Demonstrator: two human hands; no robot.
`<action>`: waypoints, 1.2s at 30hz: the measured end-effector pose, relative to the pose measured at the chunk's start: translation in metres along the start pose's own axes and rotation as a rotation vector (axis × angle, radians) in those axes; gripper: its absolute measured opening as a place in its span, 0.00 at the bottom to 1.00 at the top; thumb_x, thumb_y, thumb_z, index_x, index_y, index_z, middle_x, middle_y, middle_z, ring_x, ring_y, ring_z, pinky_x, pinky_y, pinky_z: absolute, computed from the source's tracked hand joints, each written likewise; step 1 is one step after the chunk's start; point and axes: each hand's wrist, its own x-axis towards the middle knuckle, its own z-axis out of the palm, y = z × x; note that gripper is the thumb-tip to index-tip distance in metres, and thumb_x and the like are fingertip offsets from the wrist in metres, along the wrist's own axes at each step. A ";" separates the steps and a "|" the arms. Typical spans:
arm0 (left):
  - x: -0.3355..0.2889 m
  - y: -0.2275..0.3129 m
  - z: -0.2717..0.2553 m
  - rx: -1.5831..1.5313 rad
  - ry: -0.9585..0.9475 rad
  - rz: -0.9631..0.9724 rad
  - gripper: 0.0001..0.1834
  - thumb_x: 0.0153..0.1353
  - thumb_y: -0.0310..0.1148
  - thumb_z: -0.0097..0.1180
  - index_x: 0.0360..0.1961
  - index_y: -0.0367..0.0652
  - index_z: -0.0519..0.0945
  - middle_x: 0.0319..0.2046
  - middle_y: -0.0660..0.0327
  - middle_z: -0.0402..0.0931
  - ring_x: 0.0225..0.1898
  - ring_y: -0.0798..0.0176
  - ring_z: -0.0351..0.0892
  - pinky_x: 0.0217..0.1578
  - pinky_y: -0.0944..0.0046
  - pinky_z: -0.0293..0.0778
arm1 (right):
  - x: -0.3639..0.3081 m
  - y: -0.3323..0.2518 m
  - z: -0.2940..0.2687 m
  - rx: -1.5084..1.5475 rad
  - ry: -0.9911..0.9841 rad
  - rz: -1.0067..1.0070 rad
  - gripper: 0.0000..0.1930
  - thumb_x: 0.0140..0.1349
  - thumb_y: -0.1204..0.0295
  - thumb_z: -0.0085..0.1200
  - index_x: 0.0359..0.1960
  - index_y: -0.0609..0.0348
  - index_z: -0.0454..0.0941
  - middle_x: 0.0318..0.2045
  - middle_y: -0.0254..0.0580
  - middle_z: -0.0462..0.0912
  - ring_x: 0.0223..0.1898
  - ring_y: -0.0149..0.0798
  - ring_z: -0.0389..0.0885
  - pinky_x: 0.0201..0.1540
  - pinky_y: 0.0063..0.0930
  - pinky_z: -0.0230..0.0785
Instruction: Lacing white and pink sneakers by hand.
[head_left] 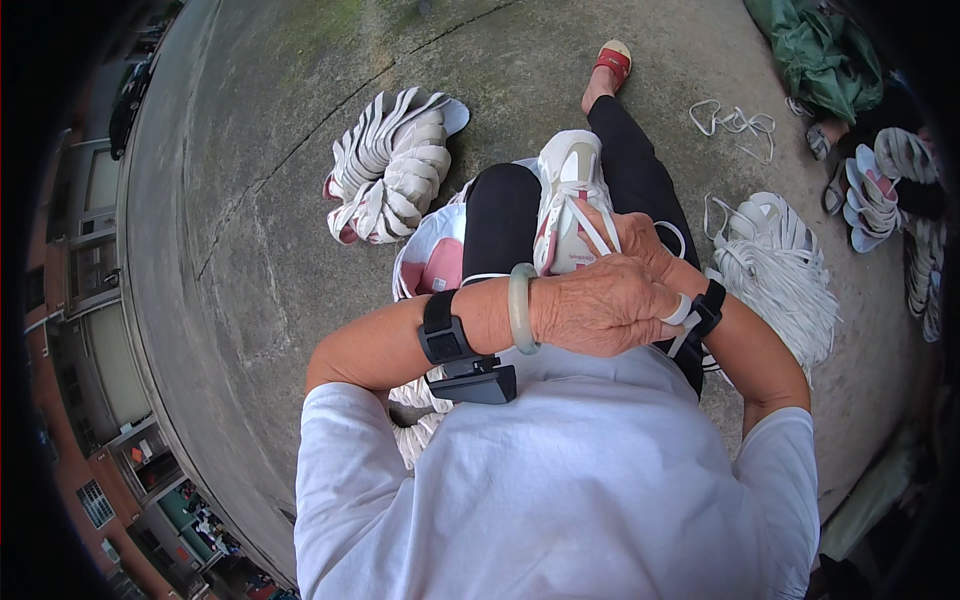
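Observation:
A white and beige shoe (pixel 572 152) with pink trim lies on my lap between my knees, toe pointing away from me. A white shoelace (pixel 592 228) runs through its upper eyelets. My left hand (pixel 600 306) reaches across over my right wrist, fingers closed around a stretch of lace whose end hangs by the white-wrapped fingertip. My right hand (pixel 640 244) is bent over the shoe's tongue, its fingers pinched on the lace at the eyelets. Part of the right hand is hidden behind the left.
Stacked shoe uppers (pixel 392 165) curl on the concrete ahead to the left. A bundle of white laces (pixel 785 285) lies over shoes at my right, with a loose lace (pixel 735 122) beyond. Pink-lined shoe parts (pixel 440 262) sit beside my left knee. Another person's shoe stack (pixel 872 200) is far right.

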 end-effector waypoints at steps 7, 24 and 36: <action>-0.002 0.003 -0.005 0.267 0.171 0.211 0.06 0.54 0.29 0.50 0.28 0.38 0.71 0.26 0.56 0.67 0.31 0.52 0.68 0.34 0.58 0.65 | 0.011 -0.012 0.010 0.189 0.041 0.165 0.18 0.53 0.66 0.52 0.47 0.53 0.67 0.17 0.46 0.75 0.19 0.45 0.77 0.20 0.32 0.70; -0.044 -0.016 -0.041 0.405 0.149 -0.090 0.08 0.54 0.34 0.53 0.28 0.42 0.70 0.25 0.61 0.69 0.28 0.59 0.71 0.25 0.65 0.68 | -0.082 -0.001 -0.068 0.562 0.066 0.610 0.05 0.58 0.71 0.48 0.29 0.59 0.70 0.15 0.32 0.70 0.14 0.23 0.65 0.16 0.17 0.57; -0.241 -0.087 -0.108 -0.135 1.009 -0.871 0.08 0.58 0.34 0.51 0.28 0.41 0.76 0.17 0.71 0.69 0.21 0.77 0.66 0.22 0.78 0.59 | -0.189 0.109 -0.124 1.033 0.490 1.156 0.04 0.55 0.73 0.45 0.31 0.58 0.70 0.17 0.31 0.69 0.13 0.24 0.61 0.18 0.19 0.56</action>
